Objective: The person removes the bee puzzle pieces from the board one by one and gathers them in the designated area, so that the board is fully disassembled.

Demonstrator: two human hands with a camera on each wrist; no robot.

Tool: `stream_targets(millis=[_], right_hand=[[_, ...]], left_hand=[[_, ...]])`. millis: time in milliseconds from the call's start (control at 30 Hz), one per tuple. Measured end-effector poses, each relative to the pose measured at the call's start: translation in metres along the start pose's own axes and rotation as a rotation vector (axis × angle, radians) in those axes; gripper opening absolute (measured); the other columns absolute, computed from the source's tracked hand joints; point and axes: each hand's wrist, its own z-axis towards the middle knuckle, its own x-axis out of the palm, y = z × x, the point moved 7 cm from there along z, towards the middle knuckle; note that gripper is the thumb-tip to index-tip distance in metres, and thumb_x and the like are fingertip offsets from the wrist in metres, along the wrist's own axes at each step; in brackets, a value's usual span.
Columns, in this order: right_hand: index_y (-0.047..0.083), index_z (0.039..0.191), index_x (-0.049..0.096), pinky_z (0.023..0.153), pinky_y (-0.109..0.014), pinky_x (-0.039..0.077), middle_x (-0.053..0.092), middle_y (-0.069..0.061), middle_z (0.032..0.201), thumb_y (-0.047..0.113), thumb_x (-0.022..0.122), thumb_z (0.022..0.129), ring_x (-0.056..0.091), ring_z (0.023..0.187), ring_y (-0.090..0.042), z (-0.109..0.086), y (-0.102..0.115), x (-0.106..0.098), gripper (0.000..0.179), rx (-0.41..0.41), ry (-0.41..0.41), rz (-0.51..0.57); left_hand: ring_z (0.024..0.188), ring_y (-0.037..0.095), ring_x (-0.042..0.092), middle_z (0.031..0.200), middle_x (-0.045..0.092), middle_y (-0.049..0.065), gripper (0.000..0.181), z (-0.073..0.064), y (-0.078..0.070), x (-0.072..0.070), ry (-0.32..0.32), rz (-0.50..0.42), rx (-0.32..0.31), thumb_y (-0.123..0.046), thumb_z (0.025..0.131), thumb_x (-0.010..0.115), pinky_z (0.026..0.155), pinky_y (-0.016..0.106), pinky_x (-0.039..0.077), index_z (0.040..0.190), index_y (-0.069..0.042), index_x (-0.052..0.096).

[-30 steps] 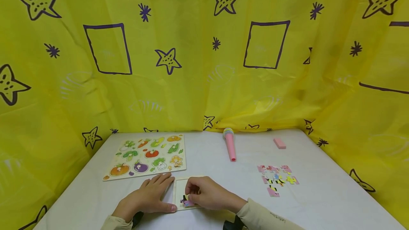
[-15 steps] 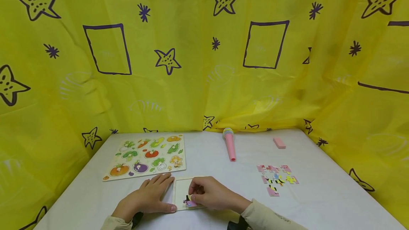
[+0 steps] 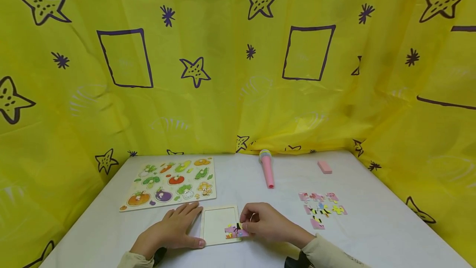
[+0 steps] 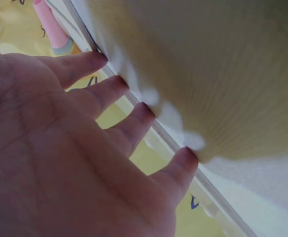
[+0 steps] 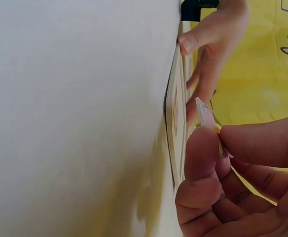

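My right hand [image 3: 269, 224] pinches a jigsaw puzzle piece [image 5: 205, 114], pink with yellow and black, between thumb and fingertips. It holds the piece at the right edge of a small pale puzzle tray [image 3: 219, 207]. Another pink puzzle piece [image 3: 229, 231] lies inside the tray near its lower right corner, beside the held one. My left hand [image 3: 174, 228] lies with fingers spread at the tray's left side, its thumb tip at the lower left corner. In the left wrist view the left fingertips [image 4: 145, 111] touch a thin board edge.
Several loose puzzle pieces [image 3: 321, 209] lie to the right. A vegetable peg board [image 3: 172, 180] is at the back left. Farther back are a pink toy microphone [image 3: 267, 171] and a pink block [image 3: 324, 167]. Yellow curtains [image 3: 223, 106] surround the white table [image 3: 241, 177].
My right hand has moved right with its piece, from over the tray to the tray's right edge. The piece in the tray has come into sight. My left hand has stayed put.
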Motion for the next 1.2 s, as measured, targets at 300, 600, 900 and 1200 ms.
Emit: stream_targets(millis=[300, 600, 900, 1200], right_hand=[[0.006, 0.099, 0.071, 0.063, -0.022, 0.047, 0.066, 0.002, 0.083, 0.0, 0.071, 0.098, 0.059, 0.069, -0.009, -0.024, -0.015, -0.024, 0.006, 0.046, -0.031, -0.014], [0.002, 0.103, 0.07, 0.067, -0.024, 0.053, 0.067, -0.003, 0.089, -0.001, 0.067, 0.1, 0.065, 0.074, -0.015, -0.051, -0.021, -0.059, 0.005, 0.043, -0.075, 0.004], [0.0, 0.107, 0.069, 0.061, -0.024, 0.05, 0.068, -0.011, 0.089, 0.003, 0.068, 0.102, 0.067, 0.073, -0.018, -0.073, -0.026, -0.092, 0.006, 0.061, -0.14, -0.009], [-0.005, 0.108, 0.066, 0.063, -0.026, 0.054, 0.066, -0.014, 0.093, -0.003, 0.065, 0.103, 0.064, 0.076, -0.017, -0.095, -0.039, -0.115, 0.006, 0.128, -0.183, 0.037]], left_hand=[[0.155, 0.048, 0.027, 0.168, 0.037, 0.018, 0.114, 0.001, 0.001, 0.0, 0.014, -0.002, -0.017, -0.082, 0.08, 0.074, 0.117, 0.079, 0.019, 0.159, -0.005, 0.047], [0.156, 0.049, 0.024, 0.17, 0.034, 0.019, 0.112, -0.002, -0.003, -0.004, 0.024, 0.012, -0.029, -0.08, 0.082, 0.075, 0.118, 0.079, 0.016, 0.161, -0.006, 0.044], [0.156, 0.049, 0.026, 0.169, 0.036, 0.018, 0.113, -0.001, 0.0, -0.002, 0.017, -0.015, -0.026, -0.08, 0.08, 0.077, 0.117, 0.08, 0.017, 0.159, -0.005, 0.047], [0.156, 0.048, 0.027, 0.168, 0.037, 0.017, 0.113, -0.001, -0.002, -0.002, 0.011, -0.013, -0.03, -0.08, 0.079, 0.076, 0.117, 0.079, 0.018, 0.159, -0.005, 0.047]])
